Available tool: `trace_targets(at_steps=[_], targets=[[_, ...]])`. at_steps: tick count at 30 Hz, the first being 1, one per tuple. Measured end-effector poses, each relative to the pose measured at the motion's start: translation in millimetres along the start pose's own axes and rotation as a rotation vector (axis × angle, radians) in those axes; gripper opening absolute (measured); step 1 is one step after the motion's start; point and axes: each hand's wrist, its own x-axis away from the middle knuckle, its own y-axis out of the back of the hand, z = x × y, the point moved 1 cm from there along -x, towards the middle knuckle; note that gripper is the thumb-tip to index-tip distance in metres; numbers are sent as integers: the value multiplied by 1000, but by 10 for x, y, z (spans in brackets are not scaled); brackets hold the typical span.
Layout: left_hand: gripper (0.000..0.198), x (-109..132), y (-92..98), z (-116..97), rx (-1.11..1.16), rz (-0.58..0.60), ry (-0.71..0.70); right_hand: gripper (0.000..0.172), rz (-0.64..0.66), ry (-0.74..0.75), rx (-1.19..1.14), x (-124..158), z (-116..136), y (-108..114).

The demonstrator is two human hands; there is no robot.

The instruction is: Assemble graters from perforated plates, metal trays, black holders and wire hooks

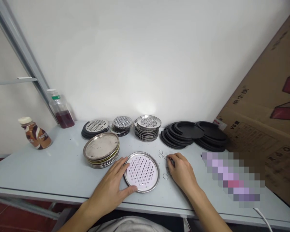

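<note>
A round perforated metal plate lies flat on the grey table in front of me. My left hand rests on its left rim, fingers spread and thumb along the near edge. My right hand lies just right of the plate with fingertips pinched together among small metal rings; another ring lies by the thumb. What the fingertips hold is too small to name.
Behind are a stack of solid metal plates, stacks of perforated discs, a disc on black pads and black rubber rings. Two bottles stand left. A cardboard box stands right.
</note>
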Motion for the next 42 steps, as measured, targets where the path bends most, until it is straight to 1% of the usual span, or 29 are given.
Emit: trace_targets(at_steps=[5,8,11,14,17,20,21,22,25,27,29,31,34,38,42], targets=[[68,8,-10,7,-13,13,41,29,13,-6,-6,31,10,18],[69,10,-16,9,-12,15,38,29,7,-6,-21,27,-2,8],[74,12,-20,10,-8,9,28,30,-25,-1,-53,0,-37,8],[80,19,-30,14,-7,17,32,32,-79,-12,-63,-90,-98,78],[83,26,-41,21,-9,19,35,33,-159,-24,15,-296,-171,230],[84,27,-42,25,-15,19,34,34,-258,-88,174,-635,-252,395],[84,26,-39,26,-13,16,32,36,-253,-123,228,-765,-280,432],[83,25,-35,26,-10,13,30,38,-220,-159,268,-896,-307,456],[83,21,-28,25,0,12,29,39,-159,-191,278,-1237,-370,458],[84,21,-30,26,2,18,32,36,-113,-198,276,-1387,-396,417],[85,22,-37,27,2,24,35,31,-72,-187,280,-1467,-411,369],[86,23,-42,26,2,30,39,30,-47,-164,293,-1495,-423,335],[87,23,-44,23,0,41,53,35,-41,-141,314,-1483,-446,325],[87,16,-35,14,-8,56,65,41,-76,-127,334,-1434,-485,350],[88,15,-23,-4,-13,72,72,40,-115,-75,363,-1361,-502,347]])
